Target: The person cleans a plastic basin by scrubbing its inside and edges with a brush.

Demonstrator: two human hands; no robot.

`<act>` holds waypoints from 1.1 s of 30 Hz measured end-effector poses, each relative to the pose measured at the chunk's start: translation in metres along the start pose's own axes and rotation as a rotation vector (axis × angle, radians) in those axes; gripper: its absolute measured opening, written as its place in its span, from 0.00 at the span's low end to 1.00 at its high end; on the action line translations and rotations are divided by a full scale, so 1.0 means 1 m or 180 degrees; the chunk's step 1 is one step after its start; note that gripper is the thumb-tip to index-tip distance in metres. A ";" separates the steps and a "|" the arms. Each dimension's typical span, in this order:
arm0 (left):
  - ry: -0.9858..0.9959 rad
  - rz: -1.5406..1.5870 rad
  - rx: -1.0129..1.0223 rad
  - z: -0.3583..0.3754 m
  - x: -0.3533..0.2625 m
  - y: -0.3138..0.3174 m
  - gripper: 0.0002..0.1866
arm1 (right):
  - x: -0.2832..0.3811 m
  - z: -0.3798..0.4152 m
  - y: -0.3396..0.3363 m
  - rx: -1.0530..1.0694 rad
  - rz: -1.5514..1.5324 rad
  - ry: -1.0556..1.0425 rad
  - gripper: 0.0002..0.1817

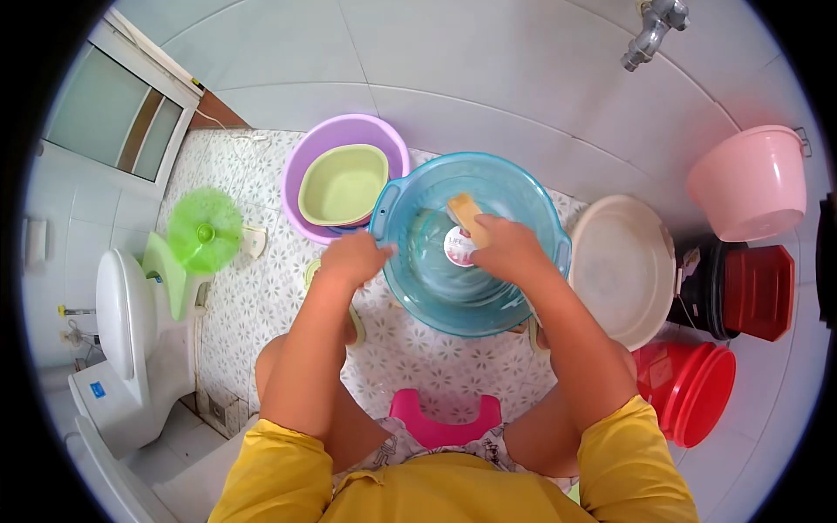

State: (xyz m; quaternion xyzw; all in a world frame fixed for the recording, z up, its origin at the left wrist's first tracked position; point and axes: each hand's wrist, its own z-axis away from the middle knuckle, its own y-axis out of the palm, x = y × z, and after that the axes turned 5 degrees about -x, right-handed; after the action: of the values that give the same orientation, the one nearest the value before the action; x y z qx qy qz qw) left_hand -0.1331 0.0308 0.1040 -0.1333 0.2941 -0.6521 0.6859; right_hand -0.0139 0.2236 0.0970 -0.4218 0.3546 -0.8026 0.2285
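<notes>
A large translucent blue basin [436, 305] is on the floor in front of me, with a round label [459, 247] at its bottom. At the basin's left handle, my left hand [350, 260] is closed with its fingers curled at the rim. My right hand [508, 249] reaches inside the basin, its fingers closed around a tan scrub brush [466, 209]. The brush is tilted over the basin's bottom, beside the label. Part of its near end is hidden by my fingers.
A purple basin [298, 167] with a light green basin [342, 185] in it stands left of the blue one. A beige basin [619, 261], red buckets [689, 392] and a pink bucket [754, 183] are right. A toilet [131, 305] stands left; a tap [649, 39] is above.
</notes>
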 end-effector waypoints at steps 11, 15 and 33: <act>0.1452 -0.0580 -0.1070 -0.024 0.009 -0.005 0.46 | 0.014 0.013 0.001 0.0375 -0.0282 0.0342 0.31; 0.1369 -0.0500 -0.0905 -0.015 0.010 0.002 0.47 | 0.004 0.007 0.017 0.0546 -0.0180 0.0226 0.31; 0.1260 -0.0637 -0.0784 -0.013 -0.005 0.002 0.51 | 0.001 0.008 0.009 0.2423 0.0655 -0.0498 0.38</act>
State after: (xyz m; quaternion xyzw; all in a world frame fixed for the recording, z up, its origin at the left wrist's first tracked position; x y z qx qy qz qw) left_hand -0.1393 0.0385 0.0936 -0.1139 0.4853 -0.6894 0.5256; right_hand -0.0070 0.2141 0.0944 -0.3291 0.0539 -0.8150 0.4739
